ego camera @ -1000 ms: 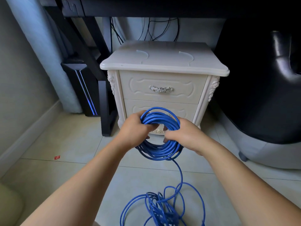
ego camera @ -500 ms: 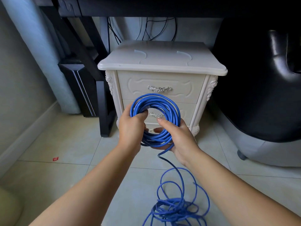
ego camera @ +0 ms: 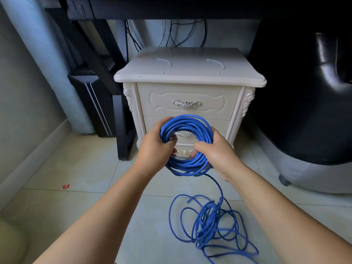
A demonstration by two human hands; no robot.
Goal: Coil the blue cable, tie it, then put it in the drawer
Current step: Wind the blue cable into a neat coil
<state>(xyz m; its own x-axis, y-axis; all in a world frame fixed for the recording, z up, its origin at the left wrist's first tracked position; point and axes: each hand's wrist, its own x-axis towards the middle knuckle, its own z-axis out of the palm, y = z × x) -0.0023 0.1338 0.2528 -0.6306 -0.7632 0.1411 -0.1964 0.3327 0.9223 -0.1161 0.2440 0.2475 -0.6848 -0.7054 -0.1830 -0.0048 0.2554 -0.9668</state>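
A blue cable is partly wound into a round coil (ego camera: pixel 187 122) that I hold upright in front of a cream nightstand. My left hand (ego camera: pixel 154 149) grips the coil's left side, thumb through the ring. My right hand (ego camera: pixel 217 149) clasps its right side. From the coil's bottom a strand drops to a loose tangle of blue cable (ego camera: pixel 211 223) on the floor tiles. The nightstand's top drawer (ego camera: pixel 188 94) is closed, with a silver handle (ego camera: pixel 186 103). The lower drawer (ego camera: pixel 152 122) is also closed and mostly hidden behind the coil.
The cream nightstand (ego camera: pixel 190 73) stands under a dark desk. A black desk leg (ego camera: pixel 122 126) and a dark computer tower (ego camera: pixel 91 103) are to its left. A black chair (ego camera: pixel 304 111) fills the right. A small red scrap (ego camera: pixel 66 186) lies on the tiles.
The coil tilted and grew by another loop as both hands turned it. My right hand shifted from under the coil to its right side. The floor tangle shrank slightly.
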